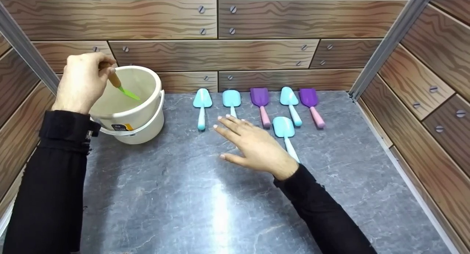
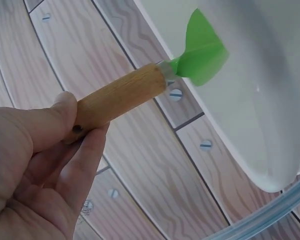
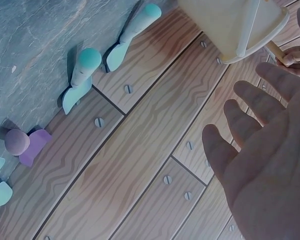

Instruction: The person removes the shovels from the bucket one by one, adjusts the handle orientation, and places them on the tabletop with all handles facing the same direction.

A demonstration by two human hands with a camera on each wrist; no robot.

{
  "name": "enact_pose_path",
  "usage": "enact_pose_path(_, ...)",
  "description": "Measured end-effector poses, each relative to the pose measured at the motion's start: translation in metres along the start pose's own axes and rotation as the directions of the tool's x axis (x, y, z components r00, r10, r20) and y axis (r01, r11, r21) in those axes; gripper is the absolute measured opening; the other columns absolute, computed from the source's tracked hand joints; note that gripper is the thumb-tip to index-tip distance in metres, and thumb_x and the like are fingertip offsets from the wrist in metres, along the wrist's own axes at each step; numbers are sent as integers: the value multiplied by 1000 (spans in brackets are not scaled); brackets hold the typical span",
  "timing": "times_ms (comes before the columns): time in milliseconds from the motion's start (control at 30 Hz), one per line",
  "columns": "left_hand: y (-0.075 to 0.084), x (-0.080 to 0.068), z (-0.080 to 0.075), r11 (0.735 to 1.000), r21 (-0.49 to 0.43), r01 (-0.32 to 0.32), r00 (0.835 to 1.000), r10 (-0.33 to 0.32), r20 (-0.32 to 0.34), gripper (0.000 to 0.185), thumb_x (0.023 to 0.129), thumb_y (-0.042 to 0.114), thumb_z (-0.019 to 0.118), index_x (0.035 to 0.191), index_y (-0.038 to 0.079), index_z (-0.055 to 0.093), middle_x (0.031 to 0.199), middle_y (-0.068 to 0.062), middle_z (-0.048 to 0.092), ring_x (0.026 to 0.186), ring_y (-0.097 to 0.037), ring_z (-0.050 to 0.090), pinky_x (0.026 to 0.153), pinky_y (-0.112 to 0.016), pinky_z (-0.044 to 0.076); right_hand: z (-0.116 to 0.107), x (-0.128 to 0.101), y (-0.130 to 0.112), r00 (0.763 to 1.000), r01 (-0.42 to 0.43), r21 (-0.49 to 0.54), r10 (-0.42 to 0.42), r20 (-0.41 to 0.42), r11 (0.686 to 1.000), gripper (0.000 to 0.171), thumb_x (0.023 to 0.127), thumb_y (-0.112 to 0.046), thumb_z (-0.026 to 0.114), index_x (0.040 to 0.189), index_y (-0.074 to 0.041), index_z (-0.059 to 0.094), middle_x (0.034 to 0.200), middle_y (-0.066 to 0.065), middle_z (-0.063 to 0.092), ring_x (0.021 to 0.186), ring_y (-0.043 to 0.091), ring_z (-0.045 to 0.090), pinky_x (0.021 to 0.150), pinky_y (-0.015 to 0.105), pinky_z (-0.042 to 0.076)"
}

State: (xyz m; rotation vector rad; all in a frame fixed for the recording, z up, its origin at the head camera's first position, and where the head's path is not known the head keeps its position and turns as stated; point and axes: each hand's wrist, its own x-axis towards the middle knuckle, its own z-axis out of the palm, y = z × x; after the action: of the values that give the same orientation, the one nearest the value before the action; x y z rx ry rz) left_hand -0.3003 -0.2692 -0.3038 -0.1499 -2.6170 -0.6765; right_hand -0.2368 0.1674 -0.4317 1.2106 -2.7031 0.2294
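At centre frame, the right hand [image 1: 257, 145] hovers flat, fingers spread, holding nothing, over the grey table [image 1: 183, 195]. Beyond it lie turquoise and purple shovels [image 1: 260, 105]. Upper left, the left hand [image 1: 82, 81] pinches a green trowel [image 1: 121, 87] by its wooden handle, blade inside the cream bucket [image 1: 136, 111].

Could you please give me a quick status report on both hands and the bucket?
Left hand grips green trowel over bucket. Right hand open above the counter, holding nothing. Six small shovels behind it.
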Motion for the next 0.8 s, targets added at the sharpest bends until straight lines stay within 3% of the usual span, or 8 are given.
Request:
enact_pose_path(267,13,-6,-5,1000,-12,2,996,-3,-84,20,116,3,70,130,-2,83,129,-30,85,124,-52,82,107,-69,64,-1,0,1,1000,4,1,-4,-9,1000,81,117,-58,67,182,-18,44,191,12,41,179,37,41,147,59,37)
enact_pose_path(500,27,-11,-7,999,-39,-18,989,12,-148,25,115,4,72,137,-1,82,123,-27,87,137,-50,79,121,-66,62,-2,0,1,1000,-3,-2,3,-3,1000,81,117,-59,67,183,-18,43,192,11,40,180,35,39,147,59,37)
enact_pose_path(800,42,-17,-2,994,-58,-91,964,73,-256,28,113,13,75,136,-1,83,122,-26,87,131,-49,81,120,-64,63,-1,0,2,1000,0,-2,0,-17,1000,81,117,-58,68,183,-18,43,192,12,41,179,37,41,147,59,38)
